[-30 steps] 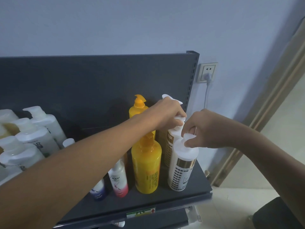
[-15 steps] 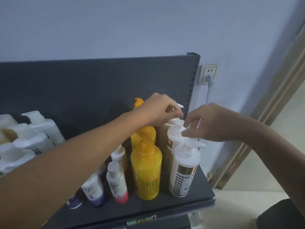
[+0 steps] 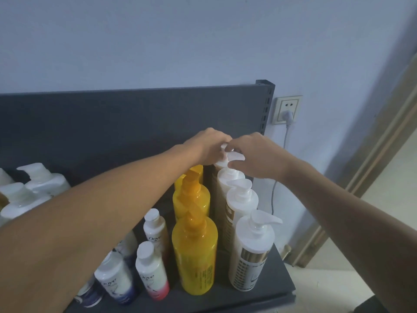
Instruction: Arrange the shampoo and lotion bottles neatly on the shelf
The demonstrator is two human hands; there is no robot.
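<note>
On the dark grey shelf (image 3: 279,290), white pump bottles with gold labels stand in a row front to back: the front one (image 3: 251,251), a middle one (image 3: 240,199), and the rear ones (image 3: 228,175). Both hands meet at the back of this row. My left hand (image 3: 208,146) and my right hand (image 3: 252,154) both pinch the white pump head (image 3: 235,157) of the rear bottle. Left of that row stand yellow pump bottles, one in front (image 3: 195,254) and one behind it (image 3: 191,195). Small Dove bottles (image 3: 152,271) stand further left.
Large white pump bottles (image 3: 33,188) crowd the shelf's left end. The shelf's back panel (image 3: 112,123) rises behind everything, ending in a slotted post (image 3: 267,105). A wall socket (image 3: 286,109) with a plugged cable is at the right. A door frame (image 3: 372,172) runs beside the shelf.
Both hands moved back along the white row, from the front bottles' pumps to the rear bottle's pump. The front bottle's pump is released. The camera tilted down.
</note>
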